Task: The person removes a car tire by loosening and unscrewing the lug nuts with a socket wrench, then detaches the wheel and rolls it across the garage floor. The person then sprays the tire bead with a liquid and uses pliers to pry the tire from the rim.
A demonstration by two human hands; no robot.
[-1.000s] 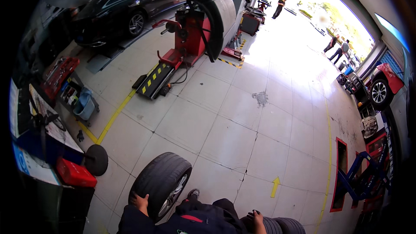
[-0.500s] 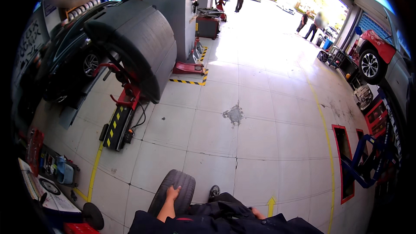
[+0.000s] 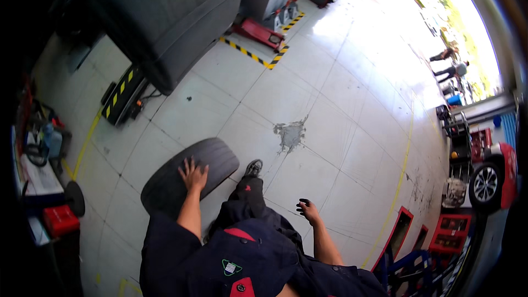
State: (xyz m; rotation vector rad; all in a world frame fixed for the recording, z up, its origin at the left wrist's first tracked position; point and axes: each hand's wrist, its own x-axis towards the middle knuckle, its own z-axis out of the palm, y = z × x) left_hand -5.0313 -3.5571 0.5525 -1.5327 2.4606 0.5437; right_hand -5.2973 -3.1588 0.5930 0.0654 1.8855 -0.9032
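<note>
A worn black tyre (image 3: 162, 184) stands tilted on the pale tiled floor, just left of my legs. My left hand (image 3: 193, 175) lies on its tread with the fingers spread; it presses flat and does not grip round an edge. To the right of my legs, my right hand (image 3: 308, 210) hangs in the air, away from the tyre. Its fingers look dark, are loosely bent and apart, and hold nothing that I can see. My shoe (image 3: 253, 168) is on the floor beside the tyre's right end.
Ahead to the left, a large dark car bumper (image 3: 181, 27) rests on a stand. Behind it, a red floor jack (image 3: 259, 34) sits inside black-yellow tape. A red box (image 3: 60, 220) is at the lower left. On the right are red-framed floor pits (image 3: 397, 231) and a car wheel (image 3: 486, 185).
My view has turned and tilted downward. The tyre leans over more, with my left hand still on its tread. My right hand has come out from beside my body into the open.
</note>
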